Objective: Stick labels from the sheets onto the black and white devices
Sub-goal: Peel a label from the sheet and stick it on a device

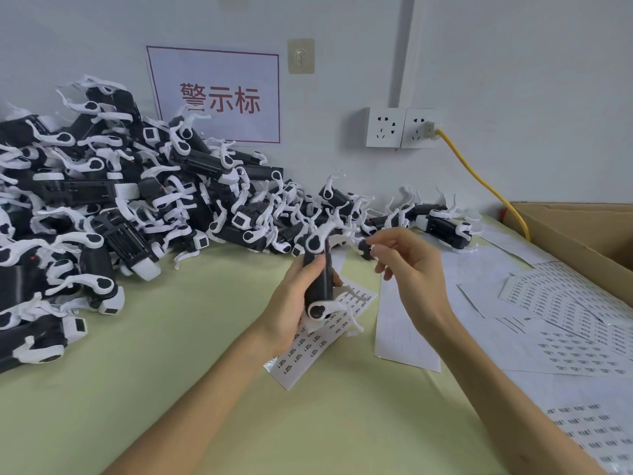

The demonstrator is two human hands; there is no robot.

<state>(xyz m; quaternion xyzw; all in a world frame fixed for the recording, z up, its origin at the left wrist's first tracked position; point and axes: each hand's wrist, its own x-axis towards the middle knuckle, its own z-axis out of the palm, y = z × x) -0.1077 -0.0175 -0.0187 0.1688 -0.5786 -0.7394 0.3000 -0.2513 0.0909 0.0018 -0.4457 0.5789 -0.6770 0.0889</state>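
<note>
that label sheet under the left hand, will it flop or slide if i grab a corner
The label sheet looks paper-thin, with its left corner slightly lifted off the green table, so it would probably droop if held by a corner. It seems light and lies loose, so a push would likely slide it.

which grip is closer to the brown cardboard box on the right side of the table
Right. The right grip is just left of the brown cardboard box; the left grip is farther left, holding a black and white device.
</note>
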